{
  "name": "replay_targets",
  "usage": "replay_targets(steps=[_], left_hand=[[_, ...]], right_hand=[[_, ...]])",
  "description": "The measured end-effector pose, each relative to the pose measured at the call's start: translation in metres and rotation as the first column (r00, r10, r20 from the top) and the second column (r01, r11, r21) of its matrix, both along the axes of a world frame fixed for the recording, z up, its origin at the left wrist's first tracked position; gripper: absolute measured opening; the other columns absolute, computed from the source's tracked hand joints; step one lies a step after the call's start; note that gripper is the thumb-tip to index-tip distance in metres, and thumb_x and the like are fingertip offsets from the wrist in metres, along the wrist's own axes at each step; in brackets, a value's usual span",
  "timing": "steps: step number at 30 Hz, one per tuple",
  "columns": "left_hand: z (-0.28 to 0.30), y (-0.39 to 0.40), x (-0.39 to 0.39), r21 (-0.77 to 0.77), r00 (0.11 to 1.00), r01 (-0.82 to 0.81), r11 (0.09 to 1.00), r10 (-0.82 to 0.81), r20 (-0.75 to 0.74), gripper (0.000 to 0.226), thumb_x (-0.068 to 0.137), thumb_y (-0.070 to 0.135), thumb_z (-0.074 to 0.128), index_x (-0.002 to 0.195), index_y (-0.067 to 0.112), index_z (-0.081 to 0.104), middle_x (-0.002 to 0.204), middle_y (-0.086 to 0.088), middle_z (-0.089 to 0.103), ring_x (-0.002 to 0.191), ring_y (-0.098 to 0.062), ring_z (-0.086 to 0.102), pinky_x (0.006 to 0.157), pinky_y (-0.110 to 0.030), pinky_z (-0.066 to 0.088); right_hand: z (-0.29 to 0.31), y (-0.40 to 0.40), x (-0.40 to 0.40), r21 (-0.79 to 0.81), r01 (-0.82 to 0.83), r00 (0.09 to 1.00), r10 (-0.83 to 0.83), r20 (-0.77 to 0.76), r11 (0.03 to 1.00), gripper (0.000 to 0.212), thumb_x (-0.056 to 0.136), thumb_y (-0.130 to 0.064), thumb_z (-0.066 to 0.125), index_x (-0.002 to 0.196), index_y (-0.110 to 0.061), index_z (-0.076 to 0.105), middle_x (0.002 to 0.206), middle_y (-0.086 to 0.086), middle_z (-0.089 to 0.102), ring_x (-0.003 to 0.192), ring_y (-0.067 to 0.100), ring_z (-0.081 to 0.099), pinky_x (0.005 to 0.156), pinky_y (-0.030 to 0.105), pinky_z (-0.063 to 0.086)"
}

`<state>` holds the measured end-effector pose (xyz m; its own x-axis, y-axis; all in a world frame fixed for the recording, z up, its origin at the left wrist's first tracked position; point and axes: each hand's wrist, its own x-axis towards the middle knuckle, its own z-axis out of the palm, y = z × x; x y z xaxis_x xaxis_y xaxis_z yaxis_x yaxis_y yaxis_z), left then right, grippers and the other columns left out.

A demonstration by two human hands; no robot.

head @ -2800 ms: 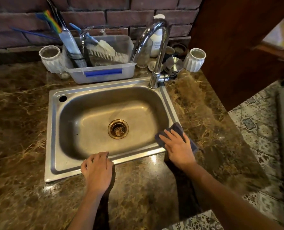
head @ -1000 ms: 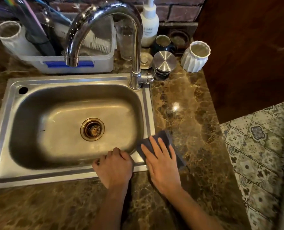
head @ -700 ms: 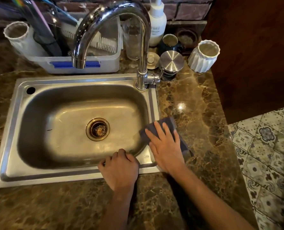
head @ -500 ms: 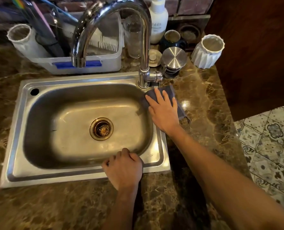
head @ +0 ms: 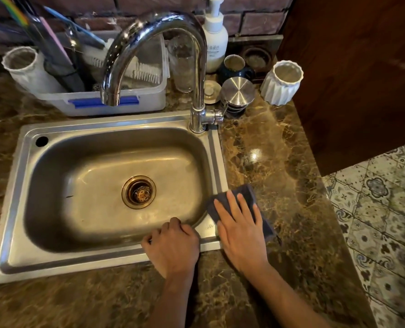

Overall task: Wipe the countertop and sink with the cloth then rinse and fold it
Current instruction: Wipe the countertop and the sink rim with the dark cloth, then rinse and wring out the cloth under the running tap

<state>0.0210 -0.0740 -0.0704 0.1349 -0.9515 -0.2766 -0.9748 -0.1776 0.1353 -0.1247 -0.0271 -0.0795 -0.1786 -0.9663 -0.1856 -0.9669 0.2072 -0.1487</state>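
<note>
At sink (head: 216, 147) right rim: cloth (head: 242, 196) under flat, wide right hand (head: 241, 229) grip; left hand (head: 173, 247) curled.

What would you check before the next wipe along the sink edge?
1. Cloth flat under the right hand: ok.
2. Left hand braced on the sink front rim: ok.
3. Counter beside the sink free of objects in the wiping path: ok.
4. Tap off, no water running: ok.
5. Cups by the tap base, such as the white cup, clear of the hand: ok.
6. Cloth damp enough: cannot tell.
</note>
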Motion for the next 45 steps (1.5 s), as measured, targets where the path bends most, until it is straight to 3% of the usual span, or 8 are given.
replay_targets(steps=[12,15,17,21,24,29,42,45], left_hand=[[0.000,-0.004,-0.001,0.118,0.994,-0.074,0.990,0.084,-0.075,0.025,0.094,0.036,0.046,0.088,0.029,0.070,0.079,0.011,0.069,0.080,-0.015,0.061,0.085,-0.039,0.037],[0.008,-0.032,-0.019,0.079,0.801,-0.264,0.961,0.265,-0.537,0.024,0.099,0.017,0.050,0.117,0.023,0.063,0.109,-0.001,0.071,0.106,-0.023,0.063,0.094,-0.038,0.043],[0.026,-0.061,-0.046,0.000,0.651,-0.209,0.978,0.140,-0.746,0.034,0.099,0.009,0.048,0.131,0.017,0.057,0.126,0.000,0.063,0.118,-0.018,0.058,0.099,-0.033,0.044],[0.062,-0.126,-0.102,-0.037,0.451,0.031,0.999,-0.047,-0.891,0.059,0.099,0.014,0.051,0.152,0.032,0.033,0.144,0.023,0.038,0.139,0.001,0.033,0.116,-0.027,0.029],[0.070,-0.153,-0.124,-0.009,0.391,0.197,0.980,-0.087,-0.916,0.069,0.102,0.026,0.047,0.159,0.038,0.010,0.161,0.019,0.021,0.149,-0.001,0.016,0.120,-0.027,0.017],[0.062,-0.157,-0.136,0.033,0.419,0.258,0.966,-0.081,-0.904,0.073,0.103,0.040,0.044,0.155,0.048,-0.006,0.167,0.017,0.006,0.154,-0.007,0.006,0.126,-0.041,0.015],[0.064,-0.159,-0.148,0.012,0.540,0.357,0.934,-0.197,-0.818,0.075,0.104,0.033,0.046,0.158,0.041,-0.006,0.166,0.023,-0.009,0.150,0.000,-0.002,0.124,-0.033,0.011],[0.061,-0.158,-0.143,0.029,0.551,0.362,0.932,-0.189,-0.813,0.074,0.104,0.035,0.045,0.157,0.044,-0.005,0.165,0.024,-0.009,0.147,0.003,-0.003,0.124,-0.034,0.012]], right_hand=[[-0.003,-0.084,-0.023,-0.084,0.156,0.987,-0.158,-0.017,0.984,0.055,0.101,-0.040,0.033,0.155,-0.034,0.028,0.164,0.003,0.030,0.152,0.028,0.023,0.121,0.054,0.022],[-0.003,-0.085,-0.022,-0.085,0.162,0.987,-0.163,-0.001,0.983,0.056,0.099,-0.041,0.032,0.154,-0.035,0.032,0.163,0.002,0.031,0.152,0.028,0.024,0.121,0.055,0.022],[-0.001,-0.085,-0.022,-0.108,0.166,0.986,-0.166,0.008,0.980,0.055,0.098,-0.040,0.035,0.153,-0.034,0.037,0.161,0.002,0.035,0.150,0.028,0.029,0.119,0.054,0.024],[0.001,-0.086,-0.022,-0.130,0.165,0.986,-0.163,0.027,0.978,0.053,0.097,-0.042,0.043,0.149,-0.033,0.042,0.158,0.000,0.041,0.149,0.026,0.032,0.118,0.051,0.022],[0.002,-0.087,-0.022,-0.117,0.170,0.985,-0.168,0.026,0.978,0.047,0.098,-0.045,0.041,0.143,-0.035,0.051,0.155,-0.005,0.046,0.148,0.025,0.034,0.118,0.049,0.018],[0.002,-0.092,-0.024,-0.130,0.174,0.985,-0.174,0.013,0.976,0.047,0.093,-0.046,0.039,0.131,-0.033,0.064,0.144,-0.004,0.058,0.142,0.025,0.044,0.118,0.047,0.016],[0.000,-0.093,-0.028,-0.095,0.155,0.988,-0.151,0.041,0.983,0.055,0.084,-0.041,0.037,0.125,-0.025,0.070,0.133,0.006,0.067,0.135,0.031,0.052,0.117,0.049,0.013],[-0.002,-0.092,-0.028,-0.087,0.161,0.986,-0.157,0.052,0.983,0.055,0.086,-0.042,0.037,0.127,-0.023,0.069,0.136,0.007,0.065,0.138,0.031,0.049,0.115,0.053,0.024]])
